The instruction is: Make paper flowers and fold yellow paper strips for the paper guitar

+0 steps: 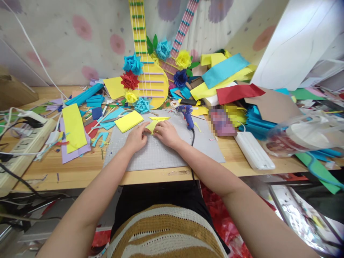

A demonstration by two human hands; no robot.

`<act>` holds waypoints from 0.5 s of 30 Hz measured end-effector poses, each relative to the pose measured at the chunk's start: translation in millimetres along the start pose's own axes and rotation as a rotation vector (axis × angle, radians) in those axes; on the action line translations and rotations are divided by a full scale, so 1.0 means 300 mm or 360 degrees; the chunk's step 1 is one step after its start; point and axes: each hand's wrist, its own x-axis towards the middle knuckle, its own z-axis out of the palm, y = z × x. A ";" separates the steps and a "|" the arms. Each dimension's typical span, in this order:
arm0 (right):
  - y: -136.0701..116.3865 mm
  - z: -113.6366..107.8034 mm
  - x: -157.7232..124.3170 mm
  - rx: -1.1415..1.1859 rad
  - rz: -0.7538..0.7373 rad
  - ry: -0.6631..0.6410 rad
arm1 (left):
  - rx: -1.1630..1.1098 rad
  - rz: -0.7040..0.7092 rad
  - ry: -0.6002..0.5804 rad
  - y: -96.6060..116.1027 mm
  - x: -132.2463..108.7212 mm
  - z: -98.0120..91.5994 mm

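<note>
A small piece of yellow paper (152,126), folded at its far edge, lies on the grey cutting mat (172,157) between my two hands. At its left edge, my left hand (137,137) has its fingers curled, with thumb and index finger on the paper. My right hand (167,134) bends over the right part, fingertips pressed on it and hiding some of it. Just left of my left hand rests a flat yellow paper stack (129,121). To the right of my right hand is a blue glue gun (187,115), its black cord running toward the front edge.
Behind the mat stand a yellow paper guitar (154,80) and a pink one (176,46) with paper flowers. Scissors (118,116) lie among scraps at left. A power strip (20,147), a white box-shaped device (255,150) and piled coloured paper (225,71) flank the mat.
</note>
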 end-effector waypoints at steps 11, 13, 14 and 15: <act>0.020 0.034 0.033 0.0287 0.0400 0.0011 | 0.0065 -0.0081 0.0084 0.019 0.010 0.001; 0.016 0.039 0.035 0.0289 0.0453 0.0031 | 0.0072 -0.0081 0.0087 0.023 0.011 0.001; 0.014 0.041 0.036 0.0279 0.0468 0.0039 | 0.0075 -0.0079 0.0087 0.024 0.012 0.002; 0.012 0.043 0.037 0.0265 0.0473 0.0046 | 0.0077 -0.0076 0.0089 0.025 0.012 0.002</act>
